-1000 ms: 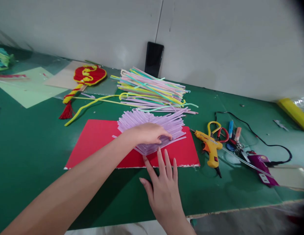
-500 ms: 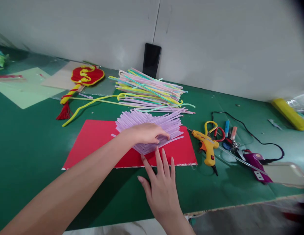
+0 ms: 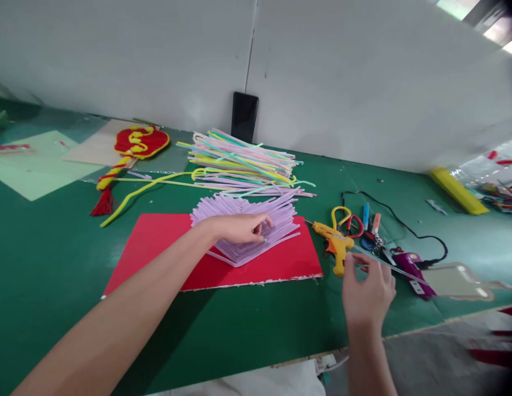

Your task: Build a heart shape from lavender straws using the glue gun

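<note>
My left hand (image 3: 241,227) rests on a leaf-like V-patterned piece of purple pipe cleaners (image 3: 235,256), its fingers curled and pressed against the strips. Part of the piece is hidden beneath the hand. Under it lies a red board (image 3: 157,242) with a frayed white front edge. To the right, my right hand (image 3: 369,289) is beside the handle of a yellow glue gun (image 3: 341,256), with thumb and forefinger apart. A clear glue stick (image 3: 398,269) runs from the gun's back end past the fingers.
Behind the board lies a pile of coloured pipe cleaners (image 3: 243,159); a phone (image 3: 244,117) leans on the wall. A red-yellow fan (image 3: 142,143) lies left. Near the gun are scissors (image 3: 341,214), keys (image 3: 378,242), a purple power device (image 3: 412,272) and a black cable (image 3: 398,220).
My right hand has left the front of the purple piece and moved right to the glue gun. My left hand stays on the piece. The view has shifted slightly right.
</note>
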### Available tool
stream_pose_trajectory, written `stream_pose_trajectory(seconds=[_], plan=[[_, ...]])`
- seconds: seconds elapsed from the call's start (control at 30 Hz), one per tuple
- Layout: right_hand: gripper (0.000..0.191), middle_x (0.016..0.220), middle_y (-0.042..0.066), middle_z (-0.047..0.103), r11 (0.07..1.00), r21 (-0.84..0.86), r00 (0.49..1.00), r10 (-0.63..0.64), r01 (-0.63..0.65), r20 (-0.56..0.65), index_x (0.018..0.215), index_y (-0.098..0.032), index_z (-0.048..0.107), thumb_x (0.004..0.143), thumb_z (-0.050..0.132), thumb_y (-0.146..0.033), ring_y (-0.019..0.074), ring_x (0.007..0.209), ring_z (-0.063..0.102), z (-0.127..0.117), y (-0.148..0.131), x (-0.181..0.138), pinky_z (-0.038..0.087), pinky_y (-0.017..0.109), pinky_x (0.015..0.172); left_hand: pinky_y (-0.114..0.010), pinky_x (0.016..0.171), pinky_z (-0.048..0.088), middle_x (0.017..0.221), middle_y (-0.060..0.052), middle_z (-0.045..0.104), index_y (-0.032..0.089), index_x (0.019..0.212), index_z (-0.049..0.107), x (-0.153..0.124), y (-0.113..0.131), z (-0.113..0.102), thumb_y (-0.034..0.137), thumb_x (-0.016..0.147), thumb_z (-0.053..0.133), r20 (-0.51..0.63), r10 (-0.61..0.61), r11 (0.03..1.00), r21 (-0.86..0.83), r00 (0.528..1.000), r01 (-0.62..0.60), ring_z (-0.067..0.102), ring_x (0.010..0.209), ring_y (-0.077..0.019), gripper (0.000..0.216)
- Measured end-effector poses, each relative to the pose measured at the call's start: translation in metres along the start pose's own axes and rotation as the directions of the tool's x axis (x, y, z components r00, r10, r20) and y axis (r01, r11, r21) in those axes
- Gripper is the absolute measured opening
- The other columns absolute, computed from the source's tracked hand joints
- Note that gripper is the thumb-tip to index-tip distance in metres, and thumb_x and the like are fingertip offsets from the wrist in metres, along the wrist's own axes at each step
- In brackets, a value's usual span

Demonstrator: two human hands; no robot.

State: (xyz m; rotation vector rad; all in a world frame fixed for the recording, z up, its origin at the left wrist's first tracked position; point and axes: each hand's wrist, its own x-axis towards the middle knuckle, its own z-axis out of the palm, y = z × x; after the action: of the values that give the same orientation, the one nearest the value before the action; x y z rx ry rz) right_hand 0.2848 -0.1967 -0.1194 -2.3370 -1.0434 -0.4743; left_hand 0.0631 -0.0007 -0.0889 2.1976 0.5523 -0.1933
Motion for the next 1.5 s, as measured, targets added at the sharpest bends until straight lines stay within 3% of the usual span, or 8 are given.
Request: stream_pose_trajectory(seconds=[0.13,0.33,0.53,0.73,0.9,1.17,1.33,1.5], plan=[[0.046,0.069,0.005,0.061,0.992,0.009,0.881,0.107,-0.125,0.461,0.078,-0.019,0.057,0.080,0.042,-0.063,0.0202,0.062,0.055,0.008,0.017,0.022,0.039,0.031,0.059,-0.022,0.060,0.040,0.097,-0.005,0.060,0.018,0.115,0.043,0.000,-0.003,0.002,0.032,0.089,0.038,-0.035,-0.047,0.998,-0.047,0.998,0.045,0.054,0.072,-0.0126,0.030],[0.043,0.055,0.001,0.057,0.966,0.095,0.805,0.143,-0.240,0.575,0.065,-0.020,0.054,0.069,0.050,-0.063,0.0184,0.053,0.054,0.016,0.020,0.032,0.037,0.027,0.051,-0.026,0.070,0.042,0.104,-0.007,0.063,0.019,0.106,0.050,-0.002,0.005,0.011,0.028,0.088,0.039,-0.165,-0.066,0.996,0.049,0.984,0.075,0.058,0.085,-0.0171,0.024],[0.045,0.067,0.005,0.063,0.894,0.287,0.905,0.236,-0.345,0.354,0.078,-0.017,0.055,0.068,0.056,-0.061,0.0187,0.059,0.057,-0.008,0.003,0.046,0.041,0.028,0.055,-0.033,0.089,0.040,0.104,-0.008,0.065,0.018,0.099,0.059,-0.016,0.017,0.021,0.024,0.090,0.038,-0.413,-0.033,0.994,0.080,0.910,0.072,0.057,0.099,-0.0202,0.024],[0.036,0.072,0.003,0.062,0.787,0.612,0.978,-0.066,-0.071,0.199,0.085,-0.019,0.052,0.077,0.054,-0.054,0.0158,0.060,0.057,-0.019,-0.102,0.046,0.043,0.026,0.056,-0.031,0.091,0.043,0.107,-0.007,0.064,0.020,0.104,0.064,-0.049,0.022,0.044,0.039,0.094,0.034,-0.772,-0.113,0.966,-0.232,0.625,-0.113,0.057,0.102,-0.0188,0.037],[0.023,0.073,0.003,0.063,0.662,0.743,0.864,-0.427,0.096,0.268,0.088,-0.020,0.049,0.082,0.051,-0.042,0.0166,0.062,0.060,0.011,-0.161,0.011,0.044,0.026,0.057,-0.035,0.100,0.039,0.124,-0.008,0.060,0.018,0.120,0.056,-0.049,0.015,0.060,0.044,0.087,0.048,-0.733,-0.297,0.722,-0.592,0.612,-0.359,0.051,0.118,-0.0218,0.043],[0.022,0.091,0.008,0.065,0.436,0.840,0.598,-0.782,0.322,0.177,0.100,-0.018,0.053,0.080,0.055,-0.028,0.0190,0.076,0.064,0.037,-0.156,-0.016,0.049,0.027,0.061,-0.034,0.078,0.050,0.091,-0.010,0.070,0.012,0.097,0.063,-0.038,-0.002,0.073,0.050,0.071,0.067,-0.660,-0.553,0.519,-0.750,0.508,-0.410,0.064,0.088,-0.0253,0.046],[0.008,0.088,0.006,0.065,0.388,0.725,0.738,-0.629,0.569,-0.243,0.091,-0.020,0.061,0.086,0.055,-0.020,0.0180,0.085,0.062,0.027,-0.142,0.012,0.049,0.033,0.079,-0.030,0.076,0.049,0.083,-0.004,0.067,0.014,0.104,0.059,-0.036,0.001,0.069,0.050,0.074,0.066,-0.698,-0.476,0.348,-0.708,0.534,-0.615,0.063,0.080,-0.0182,0.047],[0.026,0.112,0.005,0.065,0.462,0.441,0.623,-0.696,0.769,-0.357,0.110,-0.025,0.060,0.084,0.062,-0.022,0.0231,0.111,0.057,0.025,-0.126,0.040,0.026,0.053,0.107,-0.026,0.057,0.046,0.062,0.000,0.058,0.012,0.088,0.060,-0.035,0.005,0.073,0.053,0.070,0.069,-0.677,-0.369,0.308,-0.735,0.636,-0.604,0.054,0.055,-0.0118,0.046]])
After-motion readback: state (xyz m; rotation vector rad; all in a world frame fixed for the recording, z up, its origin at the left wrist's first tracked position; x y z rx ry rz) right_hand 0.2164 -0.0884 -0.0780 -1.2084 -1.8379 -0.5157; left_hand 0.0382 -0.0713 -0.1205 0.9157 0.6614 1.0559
